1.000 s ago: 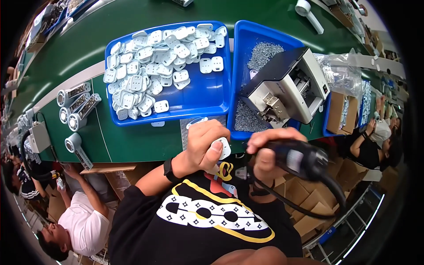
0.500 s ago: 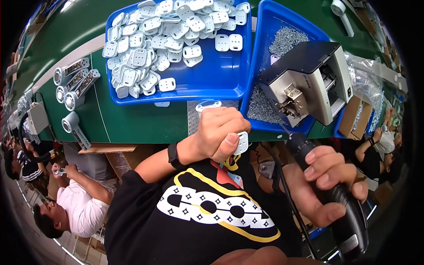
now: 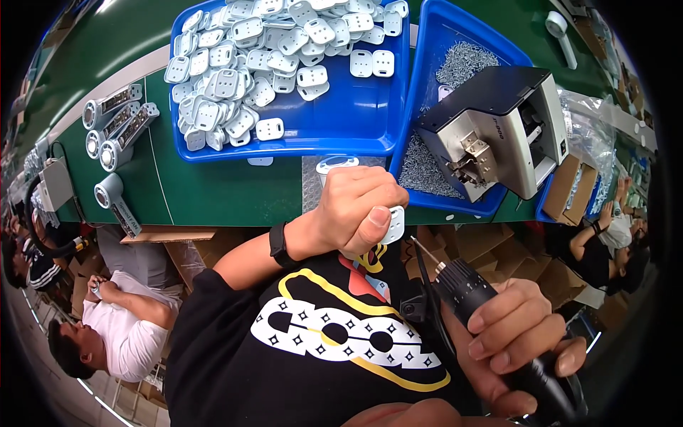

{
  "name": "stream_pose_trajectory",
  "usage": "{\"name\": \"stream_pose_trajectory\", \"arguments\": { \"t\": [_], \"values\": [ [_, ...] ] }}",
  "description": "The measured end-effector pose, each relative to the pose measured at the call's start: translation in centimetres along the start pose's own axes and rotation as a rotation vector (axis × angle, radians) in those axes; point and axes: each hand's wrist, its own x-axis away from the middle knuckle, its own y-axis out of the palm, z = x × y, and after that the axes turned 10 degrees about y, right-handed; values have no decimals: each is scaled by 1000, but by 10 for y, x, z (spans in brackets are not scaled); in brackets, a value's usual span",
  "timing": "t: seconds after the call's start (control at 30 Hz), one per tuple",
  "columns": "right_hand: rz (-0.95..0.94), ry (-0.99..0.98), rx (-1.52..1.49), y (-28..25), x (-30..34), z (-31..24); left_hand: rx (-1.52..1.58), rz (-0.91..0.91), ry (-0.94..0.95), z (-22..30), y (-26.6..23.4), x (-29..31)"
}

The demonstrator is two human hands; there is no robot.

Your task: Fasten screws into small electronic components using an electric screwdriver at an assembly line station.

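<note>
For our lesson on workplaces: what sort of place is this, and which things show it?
Probably a factory or workshop for assembling small parts: a blue tray heaped with matching white plates, a second tray holding what look like loose screws, and a black powered screwdriver in the person's right hand.

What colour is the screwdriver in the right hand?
The screwdriver is mostly black, showing best in the head view.

A long, glossy green worktable extends across the background.
</note>
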Motion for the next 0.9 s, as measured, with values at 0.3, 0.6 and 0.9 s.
{"name": "stream_pose_trajectory", "arguments": {
  "t": [0.3, 0.6, 0.9],
  "values": [
    [-69, 67, 24, 17, -9, 18, -43, 24, 21, 0, 7, -1],
    [-144, 82, 20, 8, -5, 22, -2, -27, -14, 2, 0, -1],
    [327, -41, 276, -48, -26, 63, -4, -29, -8, 5, 4, -4]
  ]
}}
